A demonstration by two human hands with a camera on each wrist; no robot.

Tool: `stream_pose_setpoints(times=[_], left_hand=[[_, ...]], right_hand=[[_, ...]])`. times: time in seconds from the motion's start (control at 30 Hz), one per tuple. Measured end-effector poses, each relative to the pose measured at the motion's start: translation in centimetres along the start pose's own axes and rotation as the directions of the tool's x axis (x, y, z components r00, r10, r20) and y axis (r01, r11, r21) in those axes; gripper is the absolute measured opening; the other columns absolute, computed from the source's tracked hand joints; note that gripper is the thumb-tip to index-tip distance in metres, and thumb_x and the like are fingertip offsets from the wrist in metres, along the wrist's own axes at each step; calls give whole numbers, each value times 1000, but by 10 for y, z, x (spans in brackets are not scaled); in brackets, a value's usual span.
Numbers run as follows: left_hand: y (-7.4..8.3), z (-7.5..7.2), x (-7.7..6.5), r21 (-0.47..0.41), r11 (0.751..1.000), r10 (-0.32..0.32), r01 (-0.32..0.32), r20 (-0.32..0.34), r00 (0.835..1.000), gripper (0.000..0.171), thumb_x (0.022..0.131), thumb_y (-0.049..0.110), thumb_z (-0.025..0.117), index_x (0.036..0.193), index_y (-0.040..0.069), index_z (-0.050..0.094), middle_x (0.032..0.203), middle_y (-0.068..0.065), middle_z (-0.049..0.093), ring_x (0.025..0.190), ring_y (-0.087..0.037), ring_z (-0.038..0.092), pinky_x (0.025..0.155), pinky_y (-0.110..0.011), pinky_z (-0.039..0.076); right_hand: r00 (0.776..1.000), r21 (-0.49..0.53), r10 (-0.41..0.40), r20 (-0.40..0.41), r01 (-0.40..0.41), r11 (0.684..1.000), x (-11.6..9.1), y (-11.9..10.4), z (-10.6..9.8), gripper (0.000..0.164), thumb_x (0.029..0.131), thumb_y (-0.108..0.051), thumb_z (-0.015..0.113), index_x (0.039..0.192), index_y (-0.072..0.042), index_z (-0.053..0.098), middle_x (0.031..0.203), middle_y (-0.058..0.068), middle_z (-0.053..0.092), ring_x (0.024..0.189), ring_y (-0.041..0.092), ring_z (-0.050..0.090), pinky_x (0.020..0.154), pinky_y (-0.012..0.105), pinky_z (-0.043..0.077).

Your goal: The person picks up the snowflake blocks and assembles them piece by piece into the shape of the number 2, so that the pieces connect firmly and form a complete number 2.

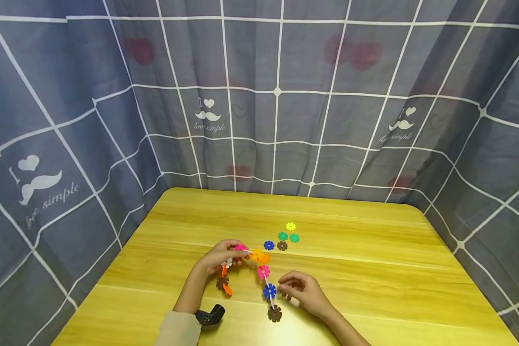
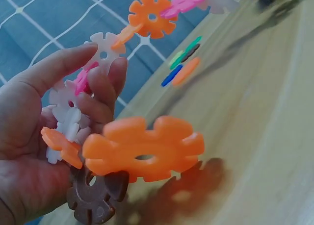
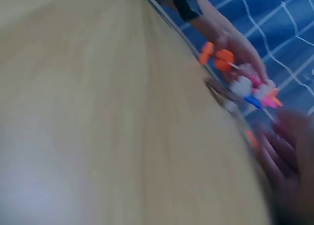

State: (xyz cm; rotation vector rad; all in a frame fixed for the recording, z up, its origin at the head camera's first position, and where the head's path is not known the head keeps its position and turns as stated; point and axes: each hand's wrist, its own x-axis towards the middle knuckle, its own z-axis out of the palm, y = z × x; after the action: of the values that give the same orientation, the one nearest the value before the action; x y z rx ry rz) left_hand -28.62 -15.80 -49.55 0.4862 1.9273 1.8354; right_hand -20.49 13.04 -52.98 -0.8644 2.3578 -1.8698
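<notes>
My left hand pinches a chain of interlocking plastic snowflake discs between thumb and fingers, at a white disc in the left wrist view. One end hangs by the palm, with a brown disc and an orange disc at its tip. The other end runs right through orange, a pink disc and a blue disc to a brown disc. Just right of that blue disc is my right hand, its fingers loosely bent and no disc showing between them. The right wrist view is blurred.
Several loose discs lie on the wooden table beyond the chain: a blue disc, a brown disc, green discs and a yellow disc. A grey checked curtain surrounds the table's back and sides.
</notes>
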Motion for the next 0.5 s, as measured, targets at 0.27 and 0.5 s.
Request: stream_pose_setpoints(times=[0.27, 0.5], left_hand=[[1, -19, -11, -20, 1000, -12, 10, -115, 993, 22, 87, 14, 63, 100, -4, 60, 88, -11, 63, 63, -12, 54, 61, -24, 47], [3, -29, -15, 9, 1000, -26, 27, -158, 987, 27, 86, 17, 66, 101, -5, 62, 89, -18, 61, 63, -12, 54, 61, -25, 48]], right_hand=[[916, -643, -89, -391, -203, 739, 78, 36, -1, 74, 84, -48, 60, 137, 0, 40, 141, 24, 32, 129, 40, 26, 102, 58, 21], [963, -810, 137, -234, -270, 521, 121, 48, 6, 97, 80, -76, 35, 146, -6, 24, 148, 25, 16, 136, 39, 11, 108, 54, 6]])
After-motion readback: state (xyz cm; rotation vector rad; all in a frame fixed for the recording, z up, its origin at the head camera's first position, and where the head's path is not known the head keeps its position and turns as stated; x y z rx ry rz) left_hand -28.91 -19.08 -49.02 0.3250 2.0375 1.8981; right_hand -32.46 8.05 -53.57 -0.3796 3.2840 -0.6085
